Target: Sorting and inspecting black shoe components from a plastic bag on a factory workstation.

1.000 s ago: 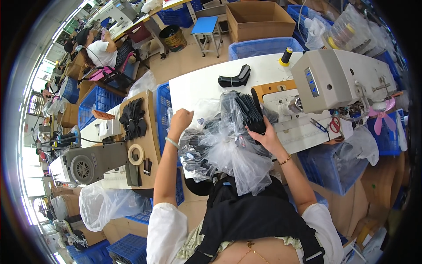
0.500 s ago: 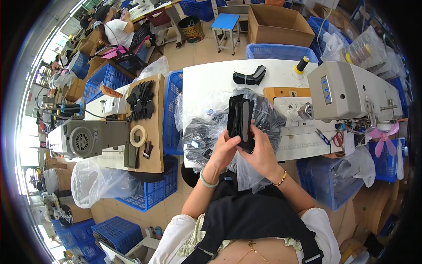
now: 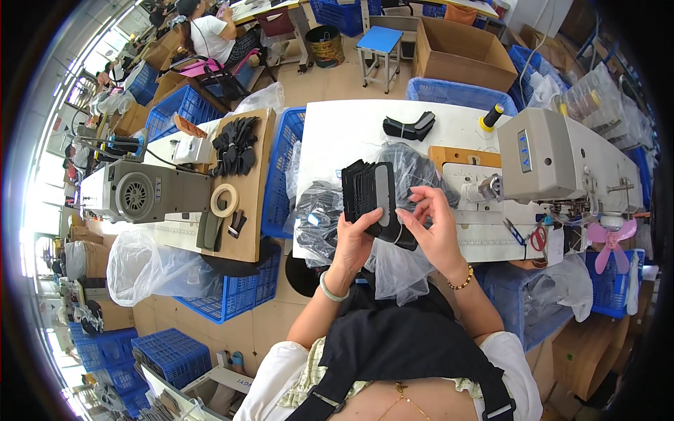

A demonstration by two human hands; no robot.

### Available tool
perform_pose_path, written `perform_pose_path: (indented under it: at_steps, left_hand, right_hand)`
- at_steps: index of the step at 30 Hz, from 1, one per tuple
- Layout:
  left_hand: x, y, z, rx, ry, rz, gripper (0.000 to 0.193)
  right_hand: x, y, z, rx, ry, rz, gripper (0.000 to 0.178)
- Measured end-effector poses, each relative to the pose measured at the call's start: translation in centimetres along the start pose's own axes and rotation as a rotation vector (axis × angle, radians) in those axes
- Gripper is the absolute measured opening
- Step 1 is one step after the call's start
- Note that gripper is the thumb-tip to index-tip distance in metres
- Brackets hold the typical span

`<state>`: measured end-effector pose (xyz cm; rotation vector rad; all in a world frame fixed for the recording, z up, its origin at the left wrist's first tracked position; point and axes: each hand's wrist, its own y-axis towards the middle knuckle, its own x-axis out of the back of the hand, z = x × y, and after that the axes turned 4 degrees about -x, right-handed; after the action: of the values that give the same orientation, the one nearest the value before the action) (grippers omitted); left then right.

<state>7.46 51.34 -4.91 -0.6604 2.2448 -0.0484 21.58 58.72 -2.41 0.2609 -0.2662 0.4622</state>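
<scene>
My left hand (image 3: 356, 242) grips a thick stack of black fabric pieces (image 3: 361, 186), thumb pressed on top. The stack's upper end fans out in many layers, and its top piece carries a long grey strip. A thin pale line, perhaps a band, crosses the lower end. Beside that end is my right hand (image 3: 437, 231), its fingers bent and apart, the thumb at the stack's edge; whether it hooks the thin line I cannot tell. Beneath lie clear plastic bags (image 3: 319, 217) with black pieces inside. A similar tied bundle (image 3: 408, 126) rests farther back on the white table (image 3: 337, 130).
A sewing machine (image 3: 544, 154) stands at the right, near a black thread cone (image 3: 491, 117), scissors (image 3: 538, 238) and a pink fan (image 3: 608, 247). To the left, another machine (image 3: 144, 196) adjoins a brown board (image 3: 247, 231) holding black gloves (image 3: 235, 146) and a tape roll (image 3: 224, 201). Blue crates (image 3: 281, 203) flank the tables.
My right hand has come away from the stack's side to its lower right, fingers spreading. The stack, in my left hand, has turned and fanned out. The whole view has shifted slightly.
</scene>
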Motion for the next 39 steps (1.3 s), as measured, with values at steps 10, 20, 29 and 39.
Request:
perform_pose_path:
  at_steps: [10,20,29,39]
  left_hand:
    - [-0.8,-0.6,-0.4,-0.032,0.044,-0.016,0.028]
    - [0.5,0.5,0.3,0.009,-0.127,0.076,0.033]
    - [2.8,3.4,-3.6,-0.050,0.151,0.002,0.039]
    - [15.3,20.7,-3.4,0.294,0.511,-0.129,0.040]
  right_hand:
    - [-0.5,0.2,-0.6,-0.163,0.263,0.244,0.040]
    - [-0.5,0.9,-2.3,-0.298,0.190,0.519,0.054]
    - [-0.3,8.3,-4.1,-0.034,0.101,0.328,0.031]
    - [-3.5,24.5,-22.4,0.205,-1.079,0.271,0.050]
